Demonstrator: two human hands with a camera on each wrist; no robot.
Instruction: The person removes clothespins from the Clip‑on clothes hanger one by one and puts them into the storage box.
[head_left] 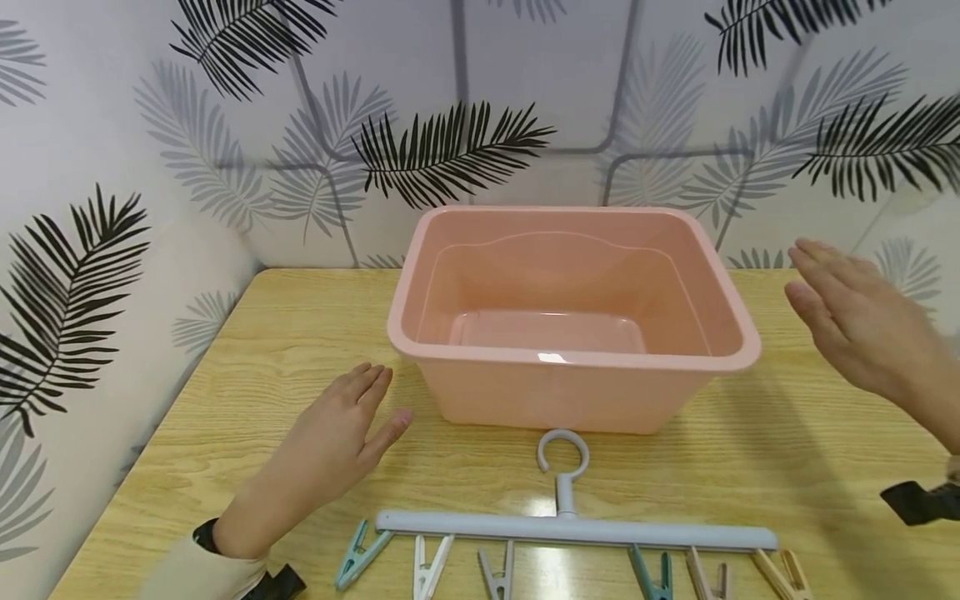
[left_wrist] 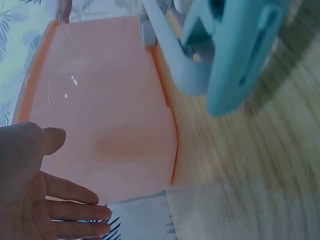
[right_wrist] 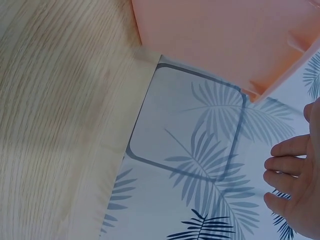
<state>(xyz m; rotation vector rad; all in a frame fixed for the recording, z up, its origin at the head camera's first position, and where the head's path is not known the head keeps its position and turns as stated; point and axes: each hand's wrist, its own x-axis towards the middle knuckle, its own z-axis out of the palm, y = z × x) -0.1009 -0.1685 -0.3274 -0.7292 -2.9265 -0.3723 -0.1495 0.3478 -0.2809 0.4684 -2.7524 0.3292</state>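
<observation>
A pink plastic basin stands upright near the back of the table, and nothing shows inside it. To its left my left hand hovers with straight fingers, apart from the basin wall. My right hand is raised off the basin's right side, fingers extended, holding nothing. In front of the basin lies a light grey clip hanger with its hook toward the basin. Along its bar hang several clothespins, among them a teal one, a white one and a beige one.
The wooden table meets a wall with a leaf pattern at its back and left. In the left wrist view, a teal clothespin looms close to the camera. A dark strap sits on the right wrist.
</observation>
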